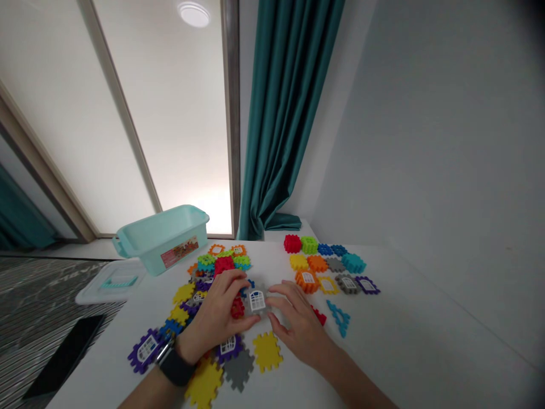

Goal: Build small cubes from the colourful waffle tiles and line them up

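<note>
Between my two hands is a grey window tile (257, 301) with a white window frame in its middle. My left hand (223, 307), with a dark watch on its wrist, has curved fingers and thumb at the tile's left side. The fingertips of my right hand (298, 324) meet its right side. Under and beside my left hand lie mixed interlocking tiles, among them a red tile (237, 308) and a purple window tile (229, 346). Nearer me are a yellow tile (267, 351) and a grey tile (239, 369). My right hand partly covers a red piece (319, 314).
Sorted stacks, such as an orange window stack (306, 280) and a teal stack (353, 262), stand at the right. A blue connector piece (339, 318) lies nearer. At the back left are a mint bin (159, 236) and its lid (111, 281). A dark flat object (63, 358) lies left.
</note>
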A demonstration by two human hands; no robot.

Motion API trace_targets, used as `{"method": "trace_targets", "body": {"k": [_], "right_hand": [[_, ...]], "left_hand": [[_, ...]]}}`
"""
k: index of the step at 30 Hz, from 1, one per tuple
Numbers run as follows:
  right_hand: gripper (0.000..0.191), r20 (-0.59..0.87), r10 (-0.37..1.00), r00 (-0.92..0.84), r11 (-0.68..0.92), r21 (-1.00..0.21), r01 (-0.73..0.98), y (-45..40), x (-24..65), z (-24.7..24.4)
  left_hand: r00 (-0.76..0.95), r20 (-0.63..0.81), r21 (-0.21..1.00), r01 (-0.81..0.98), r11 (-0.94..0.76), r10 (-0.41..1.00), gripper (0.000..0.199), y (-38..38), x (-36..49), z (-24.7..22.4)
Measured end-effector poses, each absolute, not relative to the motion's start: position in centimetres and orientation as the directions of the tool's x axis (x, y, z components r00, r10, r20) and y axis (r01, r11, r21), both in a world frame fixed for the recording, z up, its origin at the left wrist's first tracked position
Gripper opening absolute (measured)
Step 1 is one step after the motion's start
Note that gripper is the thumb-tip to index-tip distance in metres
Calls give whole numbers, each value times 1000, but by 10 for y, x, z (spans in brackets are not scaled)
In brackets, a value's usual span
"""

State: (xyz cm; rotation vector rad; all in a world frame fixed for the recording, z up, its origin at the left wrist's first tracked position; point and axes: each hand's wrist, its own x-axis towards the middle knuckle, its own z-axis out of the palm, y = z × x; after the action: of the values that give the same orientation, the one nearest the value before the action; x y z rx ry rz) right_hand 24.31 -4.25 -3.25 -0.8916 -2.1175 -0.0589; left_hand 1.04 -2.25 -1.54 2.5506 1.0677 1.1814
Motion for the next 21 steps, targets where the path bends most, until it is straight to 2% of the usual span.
{"method": "trace_targets", "body": {"k": [3,14,21], "right_hand": [[22,710,562,-425,755,-230,614,-43,243,-32],[17,732,535,-423,735,-156,660,-47,241,-30],[23,754,530,-388,714,-150,684,-48,240,-28]], "left_hand": [[459,640,336,556,-761,617,50,-23,8,-17],[491,636,262,588,-765,595,58,-23,10,-17],[487,666,229,587,-776,565,44,-22,6,-17]]}}
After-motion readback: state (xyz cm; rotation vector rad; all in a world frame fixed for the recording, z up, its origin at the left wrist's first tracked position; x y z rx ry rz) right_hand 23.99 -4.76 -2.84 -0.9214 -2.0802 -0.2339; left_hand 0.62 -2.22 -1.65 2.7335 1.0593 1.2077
